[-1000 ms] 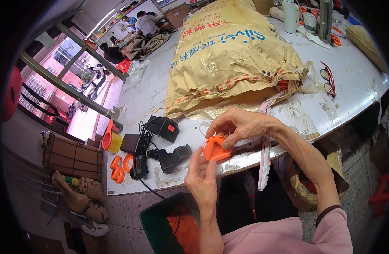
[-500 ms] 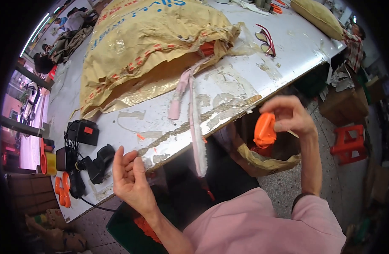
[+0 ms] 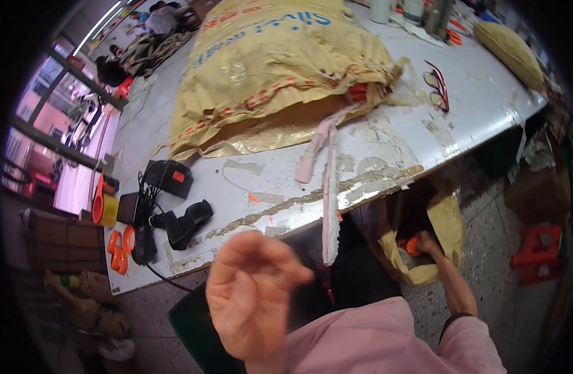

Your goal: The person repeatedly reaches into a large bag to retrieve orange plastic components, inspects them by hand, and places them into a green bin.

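My left hand [image 3: 252,299] is raised in front of the table's near edge, its fingers loosely curled and parted from the thumb. No object shows in it. Down to the right, my right hand [image 3: 430,243] reaches into an open yellow sack [image 3: 445,218] below the table edge. At its fingertips is an orange plastic part [image 3: 413,245], small and partly hidden by the fingers. A large yellow sack [image 3: 280,68] lies on the table, its torn mouth toward me, with something orange [image 3: 359,92] showing at the opening's right end. A pink and white strip [image 3: 329,206] hangs from that sack over the edge.
On the worn white table [image 3: 386,153] are red-framed glasses [image 3: 437,87], a black handheld device [image 3: 183,224], a black box [image 3: 169,177] with cables, and orange-handled scissors [image 3: 119,252]. A red stool [image 3: 536,254] stands on the floor at right. Other people sit at the far left.
My right hand has lowered the orange part from beside the table edge into the yellow sack. My left hand has lifted off the table edge, closer to me. The view has shifted.
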The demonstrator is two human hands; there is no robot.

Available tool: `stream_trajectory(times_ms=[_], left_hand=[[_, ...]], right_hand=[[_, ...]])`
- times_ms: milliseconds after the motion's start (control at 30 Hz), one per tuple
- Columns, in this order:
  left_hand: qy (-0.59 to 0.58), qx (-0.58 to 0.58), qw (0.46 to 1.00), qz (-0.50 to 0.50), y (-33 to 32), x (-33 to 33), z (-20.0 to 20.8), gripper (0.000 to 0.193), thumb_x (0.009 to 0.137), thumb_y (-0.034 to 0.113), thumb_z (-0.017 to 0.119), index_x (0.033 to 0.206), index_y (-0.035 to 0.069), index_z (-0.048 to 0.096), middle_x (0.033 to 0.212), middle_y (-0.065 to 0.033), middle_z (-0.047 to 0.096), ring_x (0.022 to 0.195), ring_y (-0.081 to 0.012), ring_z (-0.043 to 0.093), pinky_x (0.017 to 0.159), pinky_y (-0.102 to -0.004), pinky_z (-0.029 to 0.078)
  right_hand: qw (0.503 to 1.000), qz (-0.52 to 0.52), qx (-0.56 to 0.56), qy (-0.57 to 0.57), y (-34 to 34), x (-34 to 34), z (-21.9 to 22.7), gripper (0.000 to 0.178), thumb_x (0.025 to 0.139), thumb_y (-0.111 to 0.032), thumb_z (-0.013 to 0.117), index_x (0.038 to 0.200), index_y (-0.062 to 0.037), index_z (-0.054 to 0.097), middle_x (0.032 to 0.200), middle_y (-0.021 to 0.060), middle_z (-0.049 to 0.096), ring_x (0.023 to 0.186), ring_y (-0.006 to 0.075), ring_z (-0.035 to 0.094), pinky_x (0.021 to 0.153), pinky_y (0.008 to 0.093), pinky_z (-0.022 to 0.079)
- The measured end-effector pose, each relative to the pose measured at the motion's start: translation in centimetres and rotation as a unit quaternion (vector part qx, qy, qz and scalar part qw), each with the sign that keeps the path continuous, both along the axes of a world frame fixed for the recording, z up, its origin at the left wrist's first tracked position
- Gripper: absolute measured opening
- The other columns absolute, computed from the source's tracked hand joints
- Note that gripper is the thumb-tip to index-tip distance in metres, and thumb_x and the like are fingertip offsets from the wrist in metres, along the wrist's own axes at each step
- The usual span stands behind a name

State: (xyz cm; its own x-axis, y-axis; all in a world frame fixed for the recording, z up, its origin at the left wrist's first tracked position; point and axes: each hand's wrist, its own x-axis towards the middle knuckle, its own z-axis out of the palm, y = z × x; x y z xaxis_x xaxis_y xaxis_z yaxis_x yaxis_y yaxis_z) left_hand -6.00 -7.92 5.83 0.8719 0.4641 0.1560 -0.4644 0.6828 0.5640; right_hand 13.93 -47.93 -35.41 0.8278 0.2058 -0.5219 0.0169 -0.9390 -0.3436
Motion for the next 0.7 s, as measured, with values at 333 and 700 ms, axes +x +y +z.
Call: stream_trajectory(times_ms=[333, 700], left_hand=[[-0.042, -0.087, 0.919, -0.382, -1.8, -0.7, 8.6, 0.057, 0.095, 0.033, 0.050, 0.131, -0.008, 0.035, 0.102, -0.0226, 0.060, 0.089, -0.0213, 0.060, 0.077, -0.0298, 0.054], [-0.144, -0.005, 0.892, -0.429, -4.5, -2.2, 9.3, 0.020, 0.085, 0.004, 0.054, 0.100, -0.007, 0.062, 0.083, -0.0100, 0.066, 0.071, -0.0118, 0.061, 0.062, -0.0241, 0.048]], right_hand=[[0.994, 0.040, 0.079, -0.062, 7.0, -1.8, 17.4, 0.044, 0.070, -0.008, 0.069, 0.112, 0.0005, 0.061, 0.107, 0.0193, 0.065, 0.103, 0.0325, 0.061, 0.089, 0.0386, 0.048], [0.908, 0.067, 0.413, 0.028, 17.2, -4.5, 40.0, 0.022, 0.081, -0.004, 0.065, 0.101, 0.0039, 0.064, 0.087, 0.0108, 0.068, 0.082, 0.0149, 0.065, 0.073, 0.0247, 0.050]])
